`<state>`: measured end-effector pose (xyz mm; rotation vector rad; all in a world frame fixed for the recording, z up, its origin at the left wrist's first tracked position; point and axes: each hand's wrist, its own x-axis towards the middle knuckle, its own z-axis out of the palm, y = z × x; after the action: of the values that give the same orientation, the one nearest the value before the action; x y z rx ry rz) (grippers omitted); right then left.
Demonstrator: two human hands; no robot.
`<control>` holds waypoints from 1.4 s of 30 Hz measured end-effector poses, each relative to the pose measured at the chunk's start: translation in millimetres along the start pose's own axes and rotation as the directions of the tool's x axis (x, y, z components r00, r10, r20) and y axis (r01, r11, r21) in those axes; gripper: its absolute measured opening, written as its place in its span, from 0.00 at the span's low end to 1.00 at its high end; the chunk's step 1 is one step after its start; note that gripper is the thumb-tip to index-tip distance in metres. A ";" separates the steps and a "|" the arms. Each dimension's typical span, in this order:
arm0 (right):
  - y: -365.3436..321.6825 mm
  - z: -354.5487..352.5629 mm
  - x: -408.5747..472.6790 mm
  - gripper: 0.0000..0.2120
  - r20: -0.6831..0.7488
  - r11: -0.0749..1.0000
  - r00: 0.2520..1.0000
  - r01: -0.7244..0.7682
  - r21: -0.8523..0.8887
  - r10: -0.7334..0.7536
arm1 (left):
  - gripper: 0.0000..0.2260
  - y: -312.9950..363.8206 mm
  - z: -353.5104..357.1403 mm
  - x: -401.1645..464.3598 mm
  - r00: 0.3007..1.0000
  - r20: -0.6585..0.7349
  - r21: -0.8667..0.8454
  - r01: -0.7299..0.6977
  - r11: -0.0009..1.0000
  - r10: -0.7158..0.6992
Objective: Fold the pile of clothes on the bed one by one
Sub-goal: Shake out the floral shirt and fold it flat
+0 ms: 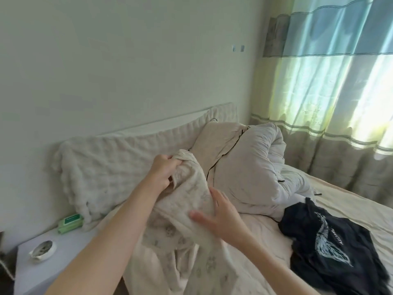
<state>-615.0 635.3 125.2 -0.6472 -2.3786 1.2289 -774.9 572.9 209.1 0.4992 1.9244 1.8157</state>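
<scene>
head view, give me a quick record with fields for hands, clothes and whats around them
left hand: left hand grips the top of the cream garment, lifting it
right hand: right hand open, fingers spread, against the garment's side
waiting clothes: black shirt with a pale print, unfolded on the bed
bedding: pillow and bunched white quilt at the headboard
side table: green packet and small round dish
window: striped curtain, drawn

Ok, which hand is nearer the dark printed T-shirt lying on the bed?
Right. The right hand lies open on the cream garment, just left of the dark T-shirt. The left hand grips the garment's top edge, higher and farther left.
</scene>
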 end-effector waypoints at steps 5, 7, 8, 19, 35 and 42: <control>12.8 -14.0 35.7 0.13 -0.258 0.985 0.964 0.096 0.142 -0.057 | 0.10 10.8 3.0 2.8 0.985 0.173 -0.152 0.040 0.988 -0.013; 11.5 -32.6 50.8 0.12 -0.220 0.938 0.972 0.001 0.347 0.080 | 0.16 4.8 -3.9 2.0 0.969 0.245 -0.187 0.031 0.982 0.017; 11.1 -40.5 58.5 0.12 -0.179 0.902 0.972 -0.062 0.427 0.152 | 0.20 -2.2 -8.7 0.7 0.959 0.279 -0.099 -0.019 0.995 0.046; -8.4 -49.4 84.0 0.11 0.092 0.726 0.883 -0.434 0.533 0.461 | 0.17 -66.0 10.7 -29.9 0.916 0.337 0.087 -0.260 0.962 0.217; -18.8 -28.5 7.2 0.40 -0.070 0.978 0.992 0.091 -0.190 -0.105 | 0.12 18.6 20.5 -17.8 0.930 0.367 0.553 -0.226 0.802 0.009; -12.2 -29.0 10.0 0.12 -0.069 0.998 0.996 0.053 0.014 -0.052 | 0.04 16.9 4.7 -26.8 0.904 0.420 0.422 -0.123 0.898 -0.073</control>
<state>-610.5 653.6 152.3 -0.6080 -2.3128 1.1827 -750.6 563.4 227.6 0.9870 1.9999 1.1357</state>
